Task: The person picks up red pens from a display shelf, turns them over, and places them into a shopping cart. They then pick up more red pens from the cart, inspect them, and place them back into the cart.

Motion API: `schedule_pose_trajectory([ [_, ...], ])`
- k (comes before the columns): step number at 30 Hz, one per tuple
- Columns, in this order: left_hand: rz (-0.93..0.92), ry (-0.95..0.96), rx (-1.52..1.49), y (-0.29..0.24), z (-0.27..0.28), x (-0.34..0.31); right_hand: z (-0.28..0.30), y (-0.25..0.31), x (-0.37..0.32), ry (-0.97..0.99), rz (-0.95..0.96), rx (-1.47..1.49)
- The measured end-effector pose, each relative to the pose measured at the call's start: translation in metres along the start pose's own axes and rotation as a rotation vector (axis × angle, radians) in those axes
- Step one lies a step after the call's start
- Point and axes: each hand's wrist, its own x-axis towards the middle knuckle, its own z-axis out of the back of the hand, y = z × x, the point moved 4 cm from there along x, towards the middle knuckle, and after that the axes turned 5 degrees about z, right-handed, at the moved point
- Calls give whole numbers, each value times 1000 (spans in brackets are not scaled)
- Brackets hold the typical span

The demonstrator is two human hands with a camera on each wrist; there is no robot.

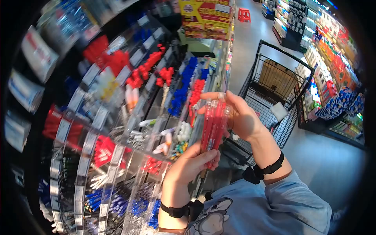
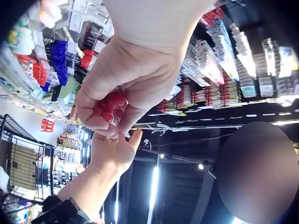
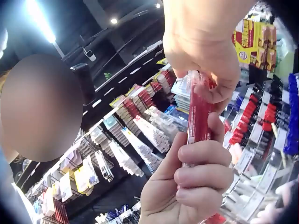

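A bundle of slim red pens (image 1: 213, 127) with clear ends stands nearly upright between both hands in the head view. My left hand (image 1: 190, 163) grips the lower part, thumb across the front. My right hand (image 1: 244, 119) has its fingers bent round the upper end. In the left wrist view, round red ends (image 2: 111, 105) show inside the curled fingers of my left hand (image 2: 135, 70). From the right wrist view, my right hand (image 3: 205, 53) pinches the top of the red bundle (image 3: 198, 116), and my left hand (image 3: 189, 182) wraps its lower part.
Tiered pen racks (image 1: 133, 156) with red, blue and white items fill the left side. A black wire shopping cart (image 1: 291, 88) holding a cardboard box stands on the aisle floor at right, beyond my right arm. More stocked shelves (image 1: 327, 51) line the far right; a red stool (image 1: 244, 15) stands farther off.
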Motion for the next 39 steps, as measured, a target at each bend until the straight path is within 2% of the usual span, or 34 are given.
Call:
schedule_pose_trajectory([
  [2,60,58,-127,5,-14,41,43,12,3,-4,-8,-15],
  [7,247,84,-147,21,-50,152,167,36,8,-81,-44,-54],
  [10,361,209,-179,35,-66,217,238,46,3,-154,-34,-20],
  [15,553,171,-213,63,-93,297,336,38,-12,-302,-94,-34],
  [17,569,180,-211,76,-98,320,365,26,-17,-354,-100,2],
  [20,696,120,-157,114,-99,360,410,-13,-31,-498,-182,48],
  [22,741,67,-123,149,-92,377,436,-51,-45,-793,-268,78],
  [23,748,63,-132,166,-89,385,445,-71,-50,-793,-280,79],
  [25,798,56,-82,196,-82,398,457,-101,-64,-928,-133,492],
  [26,808,20,-111,209,-78,404,457,-113,-74,-1055,-246,588],
  [27,818,12,-119,216,-79,409,454,-113,-73,-1058,-261,594],
  [29,821,-61,10,227,-77,423,443,-118,-69,-982,-508,573],
  [30,830,-67,4,233,-78,429,449,-131,-69,-1050,-531,493],
  [31,810,-28,156,238,-79,436,457,-147,-68,-1049,-541,496],
  [32,786,10,307,243,-80,443,468,-159,-65,-1032,-521,376],
  [33,793,5,304,252,-78,448,478,-165,-61,-1013,-498,259],
  [34,603,13,571,254,-76,458,483,-165,-54,-1099,-474,301],
  [35,401,21,831,255,-73,467,488,-168,-48,-1097,-481,303],
  [37,466,22,751,260,-63,479,502,-174,-38,-1101,-503,212],
  [39,419,25,911,263,-47,489,520,-185,-27,-1075,-496,184],
])
